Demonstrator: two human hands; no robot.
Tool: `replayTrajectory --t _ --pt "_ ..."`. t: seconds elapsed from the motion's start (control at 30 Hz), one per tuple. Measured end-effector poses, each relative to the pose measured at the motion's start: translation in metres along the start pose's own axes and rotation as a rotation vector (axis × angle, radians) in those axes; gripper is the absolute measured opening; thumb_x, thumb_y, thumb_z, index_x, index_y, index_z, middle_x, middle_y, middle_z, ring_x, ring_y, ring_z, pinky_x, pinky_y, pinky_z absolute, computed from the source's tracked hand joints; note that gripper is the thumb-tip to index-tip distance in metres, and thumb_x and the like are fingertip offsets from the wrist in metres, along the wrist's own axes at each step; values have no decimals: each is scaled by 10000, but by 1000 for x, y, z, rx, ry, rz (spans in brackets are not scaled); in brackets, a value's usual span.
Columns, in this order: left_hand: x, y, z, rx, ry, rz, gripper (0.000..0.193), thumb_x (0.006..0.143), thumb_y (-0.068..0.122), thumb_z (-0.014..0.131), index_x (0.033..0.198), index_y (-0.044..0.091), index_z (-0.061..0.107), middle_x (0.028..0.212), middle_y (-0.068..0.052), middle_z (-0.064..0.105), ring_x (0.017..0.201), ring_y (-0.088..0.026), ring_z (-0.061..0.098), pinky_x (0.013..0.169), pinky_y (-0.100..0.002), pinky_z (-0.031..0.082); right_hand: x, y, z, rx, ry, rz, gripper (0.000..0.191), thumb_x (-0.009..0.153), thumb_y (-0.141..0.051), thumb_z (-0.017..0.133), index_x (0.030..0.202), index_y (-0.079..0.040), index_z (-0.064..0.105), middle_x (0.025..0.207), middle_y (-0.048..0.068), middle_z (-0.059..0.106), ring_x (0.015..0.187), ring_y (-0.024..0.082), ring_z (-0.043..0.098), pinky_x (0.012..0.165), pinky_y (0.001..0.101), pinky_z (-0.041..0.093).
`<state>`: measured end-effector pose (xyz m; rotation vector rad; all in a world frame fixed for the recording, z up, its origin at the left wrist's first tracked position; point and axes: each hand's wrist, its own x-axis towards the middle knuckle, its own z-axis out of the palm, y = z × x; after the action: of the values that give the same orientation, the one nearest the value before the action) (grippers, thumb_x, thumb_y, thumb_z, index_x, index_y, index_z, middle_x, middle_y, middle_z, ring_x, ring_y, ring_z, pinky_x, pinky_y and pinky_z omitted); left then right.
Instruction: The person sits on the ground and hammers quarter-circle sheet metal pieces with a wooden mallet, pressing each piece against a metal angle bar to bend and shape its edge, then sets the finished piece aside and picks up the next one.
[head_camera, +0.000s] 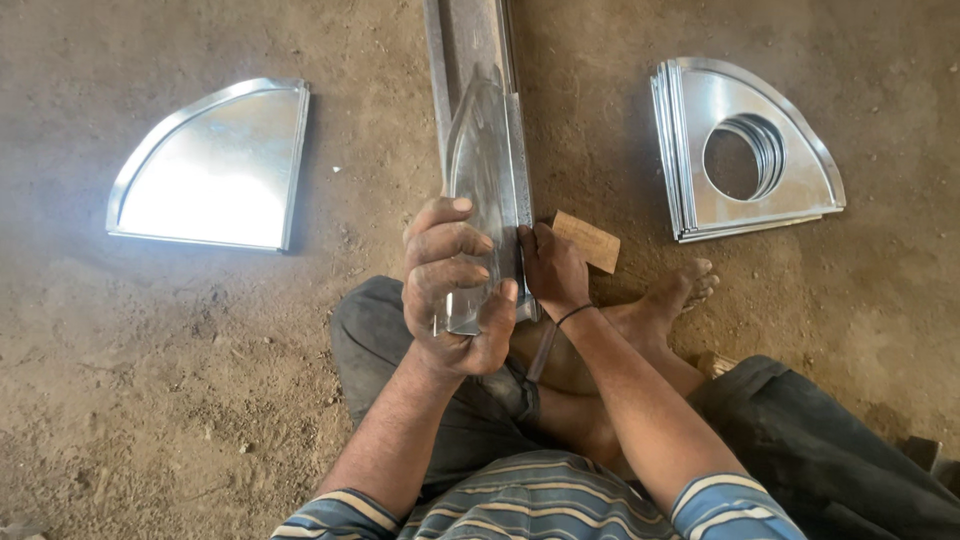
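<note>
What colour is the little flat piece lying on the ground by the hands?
Light brown, like cardboard or wood. The small piece lies on the dirt beside the right hand, shown in the head view.

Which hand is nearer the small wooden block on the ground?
Right. The right hand sits just beside the wooden block; the left hand grips the sheet-metal piece farther away.

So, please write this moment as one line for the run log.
left hand: grips sheet-metal piece on edge | right hand: against its right side, on steel bar | wooden block beside right hand | dirt floor
</note>
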<state>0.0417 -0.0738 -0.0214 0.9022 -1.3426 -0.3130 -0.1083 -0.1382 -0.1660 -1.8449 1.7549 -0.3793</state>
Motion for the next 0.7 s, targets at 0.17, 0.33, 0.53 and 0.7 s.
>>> replayTrajectory --t 0.17,0.33,0.53,0.7 --pt "2 1 1 23 -15 18 301 894 61 675 1100 154 475 1115 -80 583 1332 -316 530 1135 -497 426 -2 7 -7 116 -89 2 357 1041 -358 554 909 -40 650 772 173 693 727 357 685 647 495 520" --pt "-2 3 -1 42 -15 24 314 894 52 696 1109 136 482 1123 -99 590 1317 -332 542 1116 -488 438 -11 24 -23 558 -334 261 166 934 -154 706 948 6 666 707 84 655 568 164 614 490 358 500" --pt "-3 5 4 26 -26 21 319 888 39 700 1107 141 492 1105 -89 576 1214 -288 560 1132 -484 444 -16 26 -34 493 -294 247 142 882 -111 758 861 20 708 648 73 679 531 125 640 474 295 501" --pt "-3 6 9 42 -39 50 334 865 24 689 1109 132 489 1092 -96 582 1250 -305 560 1129 -493 441 -15 15 -40 341 -274 178 154 877 -128 766 855 16 716 624 78 684 502 120 646 473 304 506"
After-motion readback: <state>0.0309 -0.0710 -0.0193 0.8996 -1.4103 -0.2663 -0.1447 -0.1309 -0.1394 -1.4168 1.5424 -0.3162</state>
